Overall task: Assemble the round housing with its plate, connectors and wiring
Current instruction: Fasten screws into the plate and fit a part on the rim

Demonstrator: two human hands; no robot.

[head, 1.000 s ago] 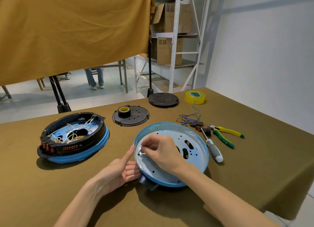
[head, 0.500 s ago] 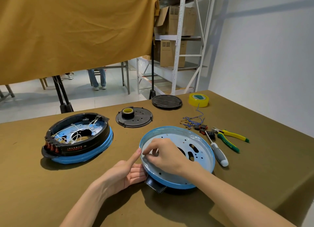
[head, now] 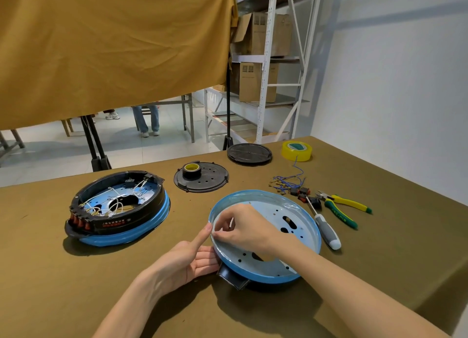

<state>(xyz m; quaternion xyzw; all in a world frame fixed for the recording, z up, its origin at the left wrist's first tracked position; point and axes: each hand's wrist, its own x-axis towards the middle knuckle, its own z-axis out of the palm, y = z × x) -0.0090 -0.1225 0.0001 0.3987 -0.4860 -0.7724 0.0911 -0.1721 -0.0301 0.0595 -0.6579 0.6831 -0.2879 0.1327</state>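
Observation:
A round blue housing (head: 301, 206) with a pale holed floor lies in front of me on the table, a black tab at its near edge. My left hand (head: 187, 259) rests against its left rim, index finger stretched up along the rim. My right hand (head: 243, 226) is inside the housing at the left rim, fingertips pinched on a small white piece (head: 231, 223). A second blue housing (head: 119, 206) with a black ring, white wiring and red connectors sits to the left. Blue wires with terminals (head: 286, 182) and black-red switches (head: 302, 193) lie to the right.
A black holed plate (head: 202, 179) carrying a tape roll and another black disc (head: 249, 154) lie behind the housing. A yellow tape roll (head: 296, 151), a screwdriver (head: 325, 227) and yellow-green pliers (head: 342, 206) are on the right. A person's legs stand beyond the ochre curtain.
My right hand's fingertips have shifted closer to the left rim, meeting the left index finger. The view has tilted slightly; the housing has stayed where it was.

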